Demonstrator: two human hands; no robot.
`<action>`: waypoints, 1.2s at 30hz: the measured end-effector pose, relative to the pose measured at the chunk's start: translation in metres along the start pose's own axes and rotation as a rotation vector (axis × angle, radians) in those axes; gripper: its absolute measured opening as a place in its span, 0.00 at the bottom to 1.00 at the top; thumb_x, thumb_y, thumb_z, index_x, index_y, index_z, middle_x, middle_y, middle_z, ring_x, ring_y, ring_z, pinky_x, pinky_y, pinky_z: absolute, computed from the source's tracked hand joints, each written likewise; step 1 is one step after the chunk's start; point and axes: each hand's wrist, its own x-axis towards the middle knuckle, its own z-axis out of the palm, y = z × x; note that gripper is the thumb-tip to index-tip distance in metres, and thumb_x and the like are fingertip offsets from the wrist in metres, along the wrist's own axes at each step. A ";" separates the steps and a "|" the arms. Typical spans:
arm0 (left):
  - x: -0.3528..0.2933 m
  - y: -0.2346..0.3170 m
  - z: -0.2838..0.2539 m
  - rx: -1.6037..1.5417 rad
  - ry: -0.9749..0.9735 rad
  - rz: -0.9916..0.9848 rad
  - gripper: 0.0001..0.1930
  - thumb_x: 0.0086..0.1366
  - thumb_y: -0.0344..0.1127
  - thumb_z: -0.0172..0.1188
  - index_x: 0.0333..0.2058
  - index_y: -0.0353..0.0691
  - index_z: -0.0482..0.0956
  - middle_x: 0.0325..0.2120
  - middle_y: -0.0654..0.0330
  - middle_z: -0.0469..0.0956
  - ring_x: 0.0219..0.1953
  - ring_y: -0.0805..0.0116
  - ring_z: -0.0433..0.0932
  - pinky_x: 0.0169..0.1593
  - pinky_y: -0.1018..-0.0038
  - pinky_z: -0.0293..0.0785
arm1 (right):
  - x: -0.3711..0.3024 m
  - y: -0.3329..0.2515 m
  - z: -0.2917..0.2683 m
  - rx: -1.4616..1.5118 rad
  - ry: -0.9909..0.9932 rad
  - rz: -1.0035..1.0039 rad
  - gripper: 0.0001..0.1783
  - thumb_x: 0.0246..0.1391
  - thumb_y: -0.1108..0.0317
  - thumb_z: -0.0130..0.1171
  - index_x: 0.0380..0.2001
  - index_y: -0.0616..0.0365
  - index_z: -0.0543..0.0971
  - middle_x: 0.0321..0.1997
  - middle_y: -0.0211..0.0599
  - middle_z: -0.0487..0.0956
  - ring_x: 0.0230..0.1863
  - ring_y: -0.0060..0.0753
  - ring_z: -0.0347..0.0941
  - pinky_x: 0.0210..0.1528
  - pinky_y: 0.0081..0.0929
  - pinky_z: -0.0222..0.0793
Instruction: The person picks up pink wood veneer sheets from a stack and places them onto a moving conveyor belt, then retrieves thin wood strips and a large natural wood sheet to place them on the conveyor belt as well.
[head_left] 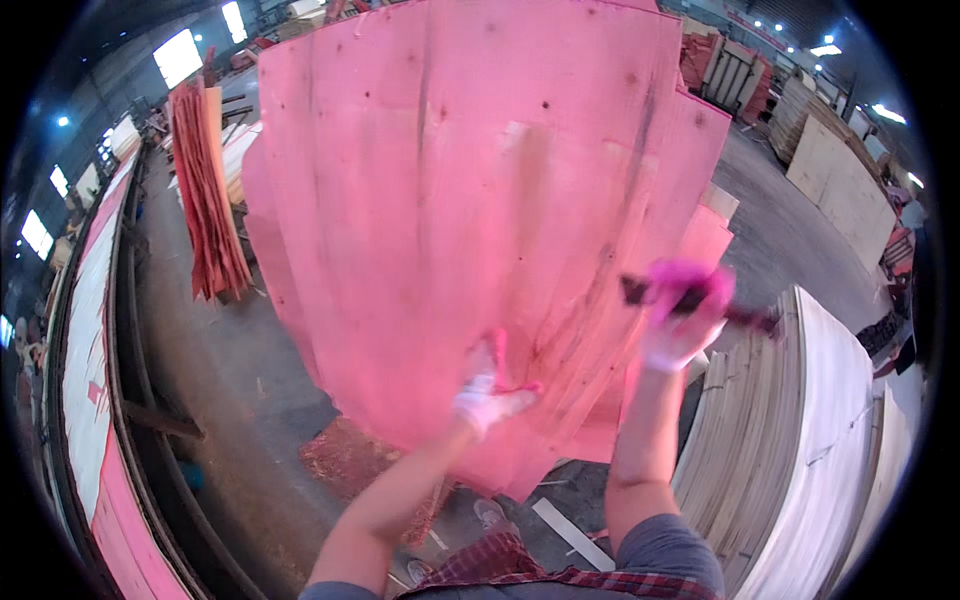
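Observation:
Before me spreads a large pink-coloured wood veneer sheet (450,200), with knots, dark streaks and an uneven edge; other pink sheets show under its right side. My left hand (485,398), in a white glove with pink-stained fingers, lies at the near part of the sheet. Its thumb points right and its fingers stretch away, apart from each other. Over the sheet's right edge, my right hand (685,315) is wrapped round a dark stick-like tool (755,318). Motion blurs that hand, and the tool's exact kind cannot be made out. Its glove is white and bright pink.
A stack of pale veneer sheets (750,430) stands close on the right. At the left runs a long conveyor-like bench (90,400) bearing pink and white sheets. Red-edged boards (200,200) stand beyond it. Scraps (570,532) lie on the floor by my feet.

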 end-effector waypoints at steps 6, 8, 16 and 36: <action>0.037 0.071 -0.014 -0.187 -0.110 -0.061 0.60 0.43 0.62 0.62 0.61 0.35 0.34 0.63 0.47 0.33 0.65 0.54 0.31 0.66 0.68 0.32 | 0.066 0.048 -0.055 0.098 0.059 0.273 0.25 0.52 0.49 0.51 0.26 0.66 0.75 0.19 0.47 0.76 0.06 0.22 0.57 0.11 0.20 0.53; 0.047 0.096 0.003 -0.209 -0.084 -0.182 0.60 0.43 0.60 0.64 0.61 0.34 0.33 0.63 0.47 0.33 0.65 0.54 0.30 0.65 0.69 0.34 | 0.058 0.053 -0.053 0.238 -0.098 0.262 0.23 0.51 0.49 0.52 0.30 0.62 0.75 0.22 0.44 0.77 0.08 0.22 0.59 0.12 0.19 0.53; 0.054 0.048 0.064 -0.441 0.354 -0.053 0.41 0.53 0.46 0.58 0.58 0.29 0.50 0.59 0.42 0.51 0.62 0.54 0.50 0.63 0.67 0.48 | 0.000 0.040 0.016 0.500 0.138 0.487 0.25 0.49 0.49 0.53 0.49 0.48 0.69 0.33 0.35 0.77 0.13 0.22 0.64 0.15 0.17 0.56; -0.183 -0.053 -0.175 -1.099 0.508 -0.354 0.11 0.50 0.22 0.58 0.35 0.34 0.77 0.34 0.59 0.78 0.37 0.71 0.76 0.40 0.77 0.71 | -0.124 0.024 0.236 -0.551 -1.096 0.757 0.37 0.51 0.42 0.46 0.57 0.55 0.58 0.61 0.51 0.58 0.60 0.50 0.56 0.58 0.30 0.55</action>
